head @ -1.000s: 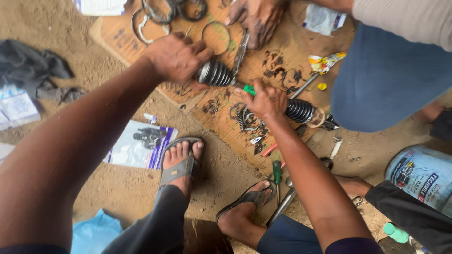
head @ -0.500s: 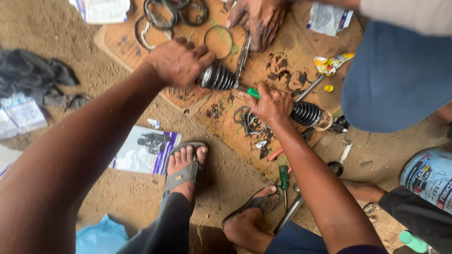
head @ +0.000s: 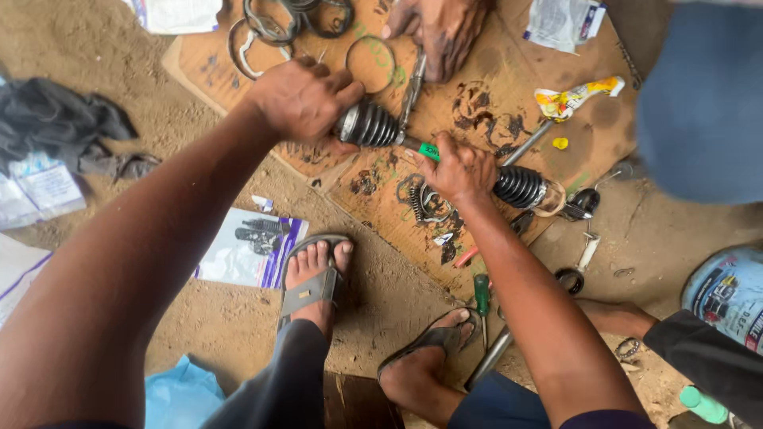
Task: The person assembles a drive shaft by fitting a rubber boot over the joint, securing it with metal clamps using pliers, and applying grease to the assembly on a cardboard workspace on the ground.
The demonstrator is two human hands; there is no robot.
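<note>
A greasy cardboard sheet lies under both hands. The left hand is clamped around a ribbed rubber boot; just beside it, the right hand grips the axle shaft.

Open-air repair spot: dirt ground, greasy cardboard sheet, scattered metal rings, screwdriver.

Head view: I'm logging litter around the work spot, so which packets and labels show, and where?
Yellow and white crumpled tube: on cardboard, upper right.
Clear plastic packet: top edge, right.
White and purple flat printed pack: on dirt beside left sandal.
Blue printed round can: right edge.
Green label band: on shaft between hands.
</note>
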